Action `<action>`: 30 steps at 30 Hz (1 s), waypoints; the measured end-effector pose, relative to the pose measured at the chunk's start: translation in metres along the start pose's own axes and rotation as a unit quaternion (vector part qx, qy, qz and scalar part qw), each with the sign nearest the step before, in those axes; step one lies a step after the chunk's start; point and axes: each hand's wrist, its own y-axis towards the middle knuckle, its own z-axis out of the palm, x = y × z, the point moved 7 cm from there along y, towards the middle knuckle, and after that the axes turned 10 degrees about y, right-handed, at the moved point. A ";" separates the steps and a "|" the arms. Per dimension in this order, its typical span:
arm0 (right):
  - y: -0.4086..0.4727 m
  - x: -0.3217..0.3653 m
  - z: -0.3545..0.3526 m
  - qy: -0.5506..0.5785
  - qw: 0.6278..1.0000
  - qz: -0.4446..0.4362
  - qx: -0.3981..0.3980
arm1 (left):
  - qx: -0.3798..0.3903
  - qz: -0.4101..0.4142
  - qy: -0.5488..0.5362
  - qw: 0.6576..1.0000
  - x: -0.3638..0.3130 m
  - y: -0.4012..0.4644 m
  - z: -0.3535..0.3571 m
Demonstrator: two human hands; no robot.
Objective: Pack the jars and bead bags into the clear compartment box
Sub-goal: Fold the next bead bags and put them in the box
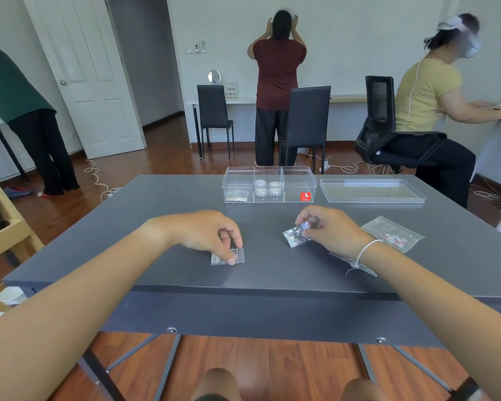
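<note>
The clear compartment box (298,180) stands open at the far side of the grey table. Its middle compartment holds several small jars (268,188); its left compartment holds a small bead bag (237,195). My left hand (211,233) pinches a small silver bead bag (224,257) that lies on the table. My right hand (330,227) holds a second silver bead bag (294,236) by its top, lifted slightly off the table. A larger clear bag with red and white beads (392,234) lies to the right. Another clear bag (342,259) is partly hidden under my right wrist.
The box's clear lid (372,191) lies upside down to the right of the box. Three persons stand or sit beyond the table, with black chairs (305,117) behind it. A wooden shelf (0,227) stands at the left.
</note>
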 end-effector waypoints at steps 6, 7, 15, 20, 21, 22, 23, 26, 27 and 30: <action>-0.001 0.004 0.002 0.011 1.000 -0.006 -0.001 | -0.003 0.006 -0.010 1.000 -0.001 0.001 0.001; -0.001 0.005 0.002 0.014 1.000 -0.007 -0.002 | -0.005 0.008 -0.012 1.000 -0.001 0.001 0.001; 0.003 0.012 -0.003 0.034 0.999 -0.018 -0.016 | -0.025 0.002 -0.035 0.999 0.004 0.004 -0.003; 0.010 0.017 -0.005 0.049 0.998 -0.029 -0.026 | -0.063 0.015 -0.077 0.995 0.005 0.006 -0.016; 0.012 0.018 -0.005 0.050 0.998 -0.033 -0.029 | -0.072 0.017 -0.083 0.994 0.005 0.007 -0.020; 0.013 0.018 -0.005 0.051 0.998 -0.033 -0.032 | -0.083 0.016 -0.085 0.993 0.005 0.008 -0.024; 0.014 0.019 -0.004 0.055 0.997 -0.033 -0.035 | -0.096 0.013 -0.088 0.991 0.005 0.007 -0.029; 0.018 0.025 -0.004 0.072 0.996 -0.044 -0.041 | -0.134 0.012 -0.099 0.986 0.006 0.008 -0.046; 0.021 0.028 -0.004 0.075 0.995 -0.048 -0.042 | -0.151 0.014 -0.109 0.982 0.006 0.009 -0.053; 0.062 0.029 -0.003 0.068 0.995 -0.053 -0.043 | -0.222 -0.003 -0.107 0.969 0.029 0.034 -0.091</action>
